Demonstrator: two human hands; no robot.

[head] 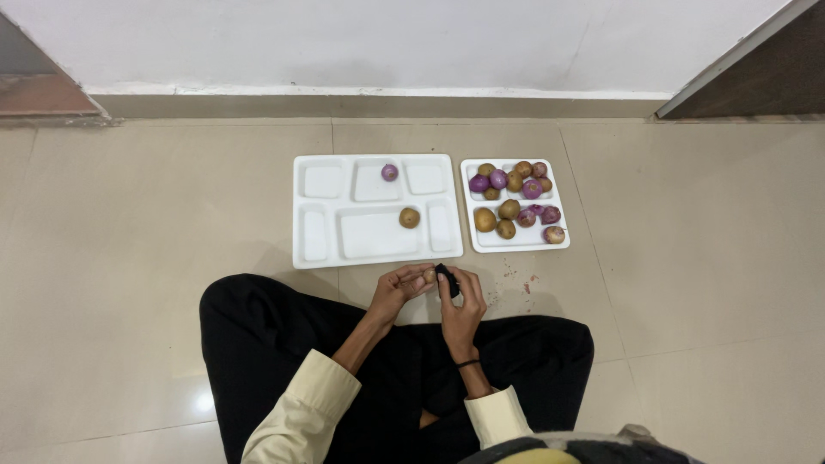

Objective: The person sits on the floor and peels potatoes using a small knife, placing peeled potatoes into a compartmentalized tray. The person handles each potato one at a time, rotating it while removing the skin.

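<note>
Both hands grip: left (pixel 397 290) a round brown potato (pixel 429 276), right (pixel 460 296) seemingly a black peeler (pixel 445 280).

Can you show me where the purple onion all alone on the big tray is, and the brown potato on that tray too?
Purple onion (pixel 389 172): head view, middle of its top.
Brown potato (pixel 409 217): head view, centre of its skin.
Big white tray (pixel 322 253): head view, bare near rim.

floor (pixel 129 258): open left and right | ahead: compartment tray (pixel 326 249), small tray (pixel 514 245) block
</note>
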